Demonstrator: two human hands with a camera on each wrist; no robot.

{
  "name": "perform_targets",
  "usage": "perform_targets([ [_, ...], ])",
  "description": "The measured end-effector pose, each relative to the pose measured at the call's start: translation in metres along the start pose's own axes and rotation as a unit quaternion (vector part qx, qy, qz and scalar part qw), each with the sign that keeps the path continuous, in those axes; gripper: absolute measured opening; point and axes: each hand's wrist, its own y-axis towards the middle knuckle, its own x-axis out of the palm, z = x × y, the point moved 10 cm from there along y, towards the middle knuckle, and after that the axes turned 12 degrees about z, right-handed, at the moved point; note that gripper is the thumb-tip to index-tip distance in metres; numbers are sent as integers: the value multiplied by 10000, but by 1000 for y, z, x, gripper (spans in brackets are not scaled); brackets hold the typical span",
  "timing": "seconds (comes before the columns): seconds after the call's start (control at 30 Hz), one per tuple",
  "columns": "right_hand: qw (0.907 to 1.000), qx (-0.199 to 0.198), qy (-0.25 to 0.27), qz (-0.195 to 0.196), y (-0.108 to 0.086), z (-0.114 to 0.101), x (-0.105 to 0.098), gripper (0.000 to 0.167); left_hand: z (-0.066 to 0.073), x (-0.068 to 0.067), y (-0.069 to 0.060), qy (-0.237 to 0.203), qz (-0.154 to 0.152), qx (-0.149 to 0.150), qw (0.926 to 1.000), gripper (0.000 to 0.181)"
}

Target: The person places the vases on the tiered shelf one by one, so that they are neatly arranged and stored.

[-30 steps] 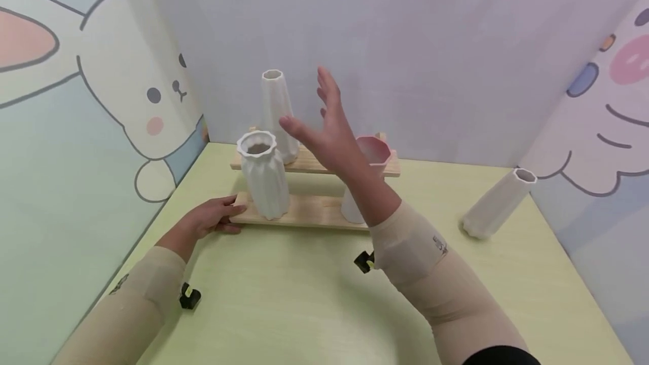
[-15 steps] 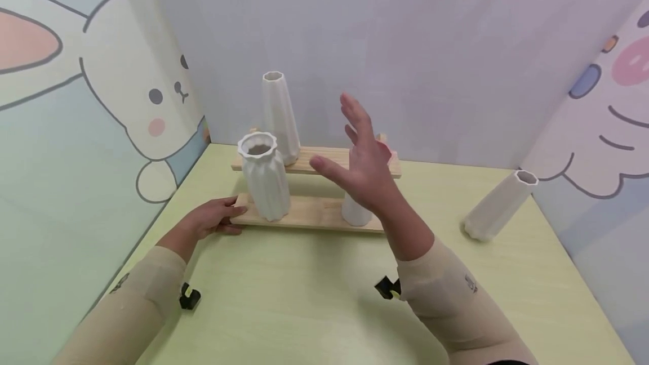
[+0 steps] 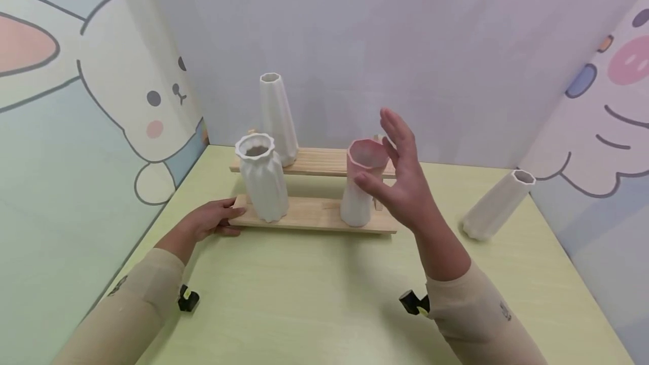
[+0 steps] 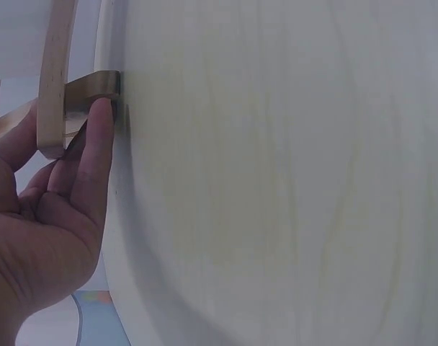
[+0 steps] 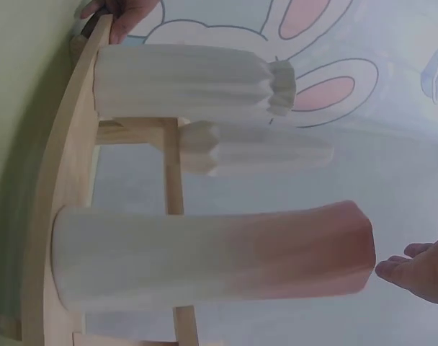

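My left hand (image 3: 210, 219) grips the left end of a two-tier wooden shelf (image 3: 314, 213), thumb on top of the lower board and fingers underneath. The left wrist view also shows those fingers (image 4: 93, 155) under the board's end. A white ruffled-rim vase (image 3: 265, 182) stands upright on the lower board's left. Toward its right stands a pink-and-white vase (image 3: 356, 199), pink at the flared top. A tall slim white vase (image 3: 279, 120) is on the upper board's left. My right hand (image 3: 405, 182) is raised beside the pink rim, fingers extended, holding nothing; in the right wrist view its thumb (image 5: 395, 271) is close to that rim.
Another white vase (image 3: 497, 207) stands apart on the pale green table (image 3: 304, 297), toward the right. Behind the shelf rises a plain lilac backdrop (image 3: 431, 61). Panels with cartoon animals close off both sides.
My right hand has moved to the right and lower, away from in front of the pink-and-white vase, which now shows almost whole. The left hand keeps its grip on the shelf.
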Motion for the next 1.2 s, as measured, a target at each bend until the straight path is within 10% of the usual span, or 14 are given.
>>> perform_targets([
  [0.6, 9904, 774, -1142, -77, -28, 53, -47, 99, 1, 1, -2, -22, -45, 11, 10000, 92],
  [1.2, 9539, 1090, -2794, 128, -48, 78, -121, 105, -1, 0, -1, 130, -75, 27, 9999, 94],
])
